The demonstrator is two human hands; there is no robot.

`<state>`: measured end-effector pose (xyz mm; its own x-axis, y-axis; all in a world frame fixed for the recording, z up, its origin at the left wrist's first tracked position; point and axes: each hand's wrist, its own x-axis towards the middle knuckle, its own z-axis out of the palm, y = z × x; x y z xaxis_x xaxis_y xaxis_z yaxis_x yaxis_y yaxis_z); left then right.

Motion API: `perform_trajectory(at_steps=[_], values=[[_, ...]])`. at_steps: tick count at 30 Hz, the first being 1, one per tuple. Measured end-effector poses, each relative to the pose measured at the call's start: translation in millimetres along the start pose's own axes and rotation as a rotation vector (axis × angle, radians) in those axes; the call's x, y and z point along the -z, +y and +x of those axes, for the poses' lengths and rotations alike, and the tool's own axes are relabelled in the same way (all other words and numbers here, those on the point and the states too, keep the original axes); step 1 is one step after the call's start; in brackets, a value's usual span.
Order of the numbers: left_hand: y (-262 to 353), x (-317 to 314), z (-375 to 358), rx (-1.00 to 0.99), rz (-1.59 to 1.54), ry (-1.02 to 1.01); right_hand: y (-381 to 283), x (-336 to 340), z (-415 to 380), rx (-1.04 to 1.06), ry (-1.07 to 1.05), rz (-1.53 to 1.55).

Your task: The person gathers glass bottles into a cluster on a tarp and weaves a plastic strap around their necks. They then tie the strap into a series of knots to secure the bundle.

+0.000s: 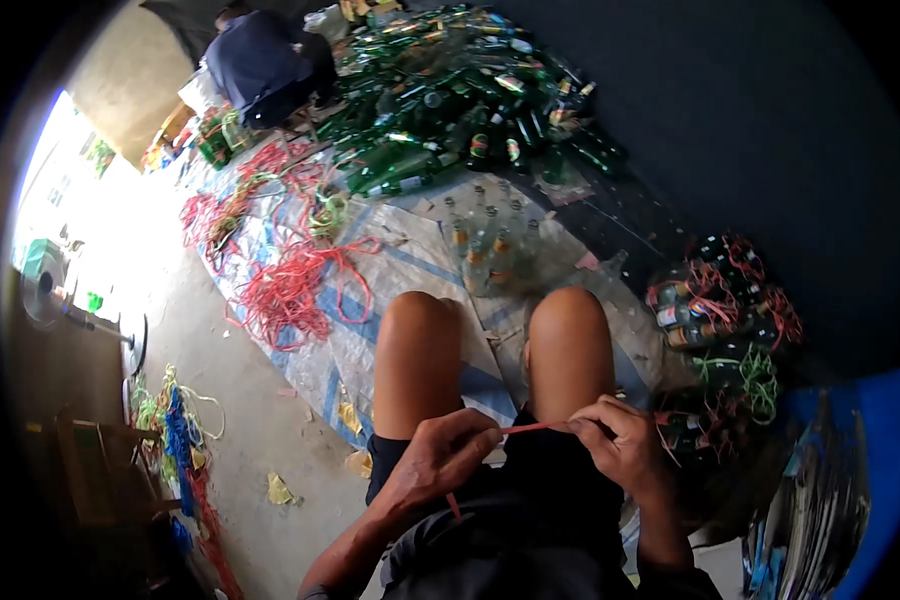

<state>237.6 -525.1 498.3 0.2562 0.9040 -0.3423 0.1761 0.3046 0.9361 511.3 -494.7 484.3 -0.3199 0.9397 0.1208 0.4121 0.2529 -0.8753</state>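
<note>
A short stretch of red string runs taut between my two hands, over my lap. My left hand pinches one part of it, and a loose piece hangs below toward my dark clothing. The fingers of my right hand are closed on the other part. Beyond my knees, several clear glass bottles stand upright in a group on the blue-and-white sheet. A tangled heap of red string lies on the sheet to the left.
A large pile of green bottles lies at the back. Bundled bottles tied with string sit at the right. A person crouches at the upper left. A fan and hanging strings are at the left.
</note>
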Motion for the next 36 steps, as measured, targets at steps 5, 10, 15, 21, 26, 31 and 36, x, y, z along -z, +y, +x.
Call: perform_trajectory(at_steps=[5,10,15,21,26,31,36], values=[[6,-10,4,-0.007,0.001,0.111,18,0,-11,0.020,0.074,-0.022],[7,-18,11,-0.050,-0.005,0.155,24,5,-19,-0.008,0.076,0.014],[3,-25,15,-0.058,-0.030,0.157,40,-3,-29,0.027,0.153,0.060],[1,-29,17,-0.054,-0.019,0.164,42,-3,-36,-0.012,0.178,0.072],[2,-31,18,-0.065,-0.015,0.180,41,-2,-39,0.000,0.183,0.084],[1,-32,19,-0.051,-0.038,0.195,44,-5,-46,-0.030,0.182,0.088],[-3,-28,17,-0.044,-0.022,0.205,45,-8,-46,-0.014,0.200,0.070]])
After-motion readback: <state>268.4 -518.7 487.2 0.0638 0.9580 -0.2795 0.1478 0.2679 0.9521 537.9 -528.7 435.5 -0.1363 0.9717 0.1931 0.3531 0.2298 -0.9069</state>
